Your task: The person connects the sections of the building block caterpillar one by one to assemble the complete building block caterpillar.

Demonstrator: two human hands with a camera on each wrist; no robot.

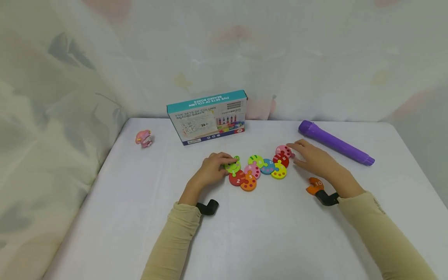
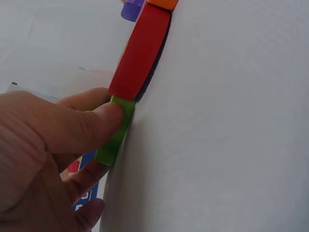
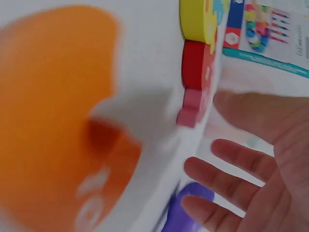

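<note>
A caterpillar puzzle of round numbered wooden pieces lies joined in a zigzag chain on the table. My left hand point(image 1: 211, 169) holds the green smiling head piece point(image 1: 232, 166) at the chain's left end, thumb and fingers on its edge. The red 2 piece point(image 2: 141, 53) adjoins it in the left wrist view. At the other end, my right hand point(image 1: 313, 155) hovers beside the pink 9 piece point(image 1: 282, 151), its fingers spread and loosely bent. A small gap separates the thumb from that pink piece point(image 3: 191, 104) in the right wrist view. The orange 10 piece point(image 1: 316, 186) lies apart, below the right hand.
Behind the puzzle stands a box point(image 1: 210, 120) with a teal top. A purple tube-like object point(image 1: 336, 143) lies at the back right, and a small pink figurine point(image 1: 144, 138) sits at the back left. Black wrist mounts point(image 1: 208, 207) project from both sleeves. Cloth hangs behind the table.
</note>
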